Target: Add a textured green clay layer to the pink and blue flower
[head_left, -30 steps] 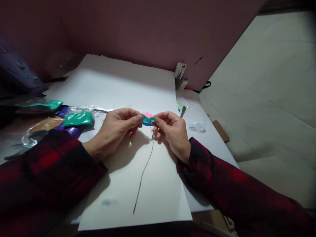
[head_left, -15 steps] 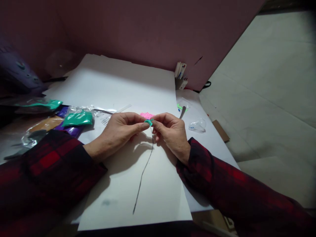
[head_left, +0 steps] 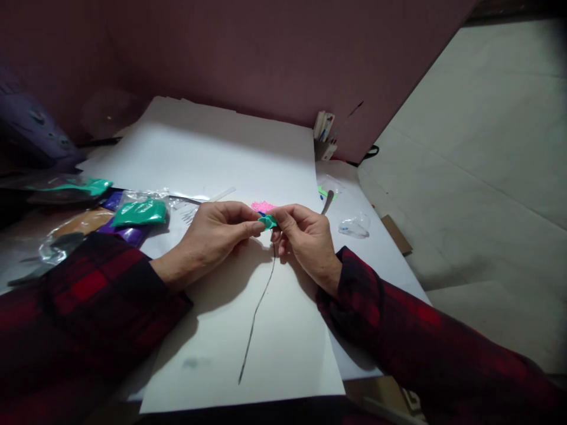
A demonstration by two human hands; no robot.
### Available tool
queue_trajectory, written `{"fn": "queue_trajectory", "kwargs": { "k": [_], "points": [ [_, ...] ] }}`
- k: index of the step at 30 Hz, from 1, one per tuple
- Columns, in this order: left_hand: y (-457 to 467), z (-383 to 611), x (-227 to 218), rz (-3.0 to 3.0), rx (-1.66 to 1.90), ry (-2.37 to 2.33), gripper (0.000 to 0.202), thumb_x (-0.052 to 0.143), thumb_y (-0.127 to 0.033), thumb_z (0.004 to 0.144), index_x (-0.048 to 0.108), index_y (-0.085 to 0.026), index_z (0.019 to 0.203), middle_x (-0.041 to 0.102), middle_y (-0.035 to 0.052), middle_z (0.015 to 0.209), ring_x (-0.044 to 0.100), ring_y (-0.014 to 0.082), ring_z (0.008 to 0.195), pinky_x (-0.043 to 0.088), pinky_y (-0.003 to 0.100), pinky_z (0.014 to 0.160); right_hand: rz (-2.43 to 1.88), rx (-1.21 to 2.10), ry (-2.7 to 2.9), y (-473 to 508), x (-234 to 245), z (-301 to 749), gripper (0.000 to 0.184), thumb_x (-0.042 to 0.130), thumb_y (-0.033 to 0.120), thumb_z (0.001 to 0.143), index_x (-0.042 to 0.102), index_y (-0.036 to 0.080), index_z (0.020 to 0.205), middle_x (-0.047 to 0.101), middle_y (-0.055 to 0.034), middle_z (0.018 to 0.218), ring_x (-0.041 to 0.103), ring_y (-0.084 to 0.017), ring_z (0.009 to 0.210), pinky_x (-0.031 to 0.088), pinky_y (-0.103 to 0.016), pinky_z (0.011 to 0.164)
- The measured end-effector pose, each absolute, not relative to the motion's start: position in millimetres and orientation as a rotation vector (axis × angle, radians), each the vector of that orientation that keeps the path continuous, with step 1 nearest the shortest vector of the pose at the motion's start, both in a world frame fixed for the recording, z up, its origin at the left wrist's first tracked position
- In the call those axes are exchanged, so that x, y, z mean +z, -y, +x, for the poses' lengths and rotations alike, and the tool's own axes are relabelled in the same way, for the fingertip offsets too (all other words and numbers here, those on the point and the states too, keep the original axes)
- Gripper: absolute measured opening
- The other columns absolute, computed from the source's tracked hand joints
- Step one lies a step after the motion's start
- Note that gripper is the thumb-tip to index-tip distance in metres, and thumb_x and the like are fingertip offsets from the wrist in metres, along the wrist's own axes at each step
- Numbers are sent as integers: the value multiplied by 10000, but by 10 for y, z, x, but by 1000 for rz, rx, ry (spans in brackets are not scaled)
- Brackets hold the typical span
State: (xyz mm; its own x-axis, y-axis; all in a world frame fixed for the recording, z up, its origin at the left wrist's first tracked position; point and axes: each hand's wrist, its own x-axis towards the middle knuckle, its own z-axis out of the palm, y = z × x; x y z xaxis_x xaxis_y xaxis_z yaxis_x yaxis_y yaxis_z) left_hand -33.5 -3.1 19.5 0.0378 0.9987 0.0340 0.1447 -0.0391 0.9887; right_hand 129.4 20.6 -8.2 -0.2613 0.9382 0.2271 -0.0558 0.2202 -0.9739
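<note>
Between my two hands is a small piece of green modelling clay, pinched at both sides. My left hand grips its left edge with thumb and forefinger. The thumb and fingers of my right hand press on its right edge. Just behind the green piece shows a textured pink clay piece, with a bit of blue below it; how they join is hidden by my fingers. A thin dark line, like a wire or a drawn stroke, runs from under my hands down the white sheet.
Bags of green clay and purple clay lie at the left. Large white sheets cover the back of the table. To the right are a dark-handled tool, a clear plastic piece and white boxes by the wall.
The green clay piece has turned a little and now shows more of its face, with folded edges. My right thumb has shifted slightly upward; my left hand has hardly moved.
</note>
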Motion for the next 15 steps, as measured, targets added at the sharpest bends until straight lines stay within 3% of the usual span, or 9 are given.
{"fn": "queue_trajectory", "kwargs": {
  "k": [6, 9, 15],
  "points": [
    [39, -354, 204, 1397, 1119, -1265, 226, 665, -347, 761, 648, -164, 629, 542, -18, 512, 450, 91, 459, 325, 196, 443, -837, 1221, 1523, -202, -95, 1287, 185, 717, 332, 771, 670, 194, 885, 626, 19, 668, 543, -78, 502, 458, -188, 399],
    [30, -361, 182, 1411, 1127, -1236, 183, 683, -338, 747, 669, -165, 691, 575, -9, 560, 468, 96, 476, 342, 198, 451, -860, 1203, 1510, -209, -109, 1282, 166, 678, 337, 806, 668, 202, 901, 592, 31, 620, 504, -72, 433, 437, -197, 363],
    [3, -349, 158, 1327, 1213, -1198, 148, 721, -276, 702, 658, -157, 761, 602, -12, 614, 474, 82, 456, 365, 196, 437, -806, 1212, 1520, -189, -99, 1274, 122, 650, 309, 832, 665, 206, 895, 587, 28, 631, 518, -79, 477, 460, -199, 390]
  ]
}}
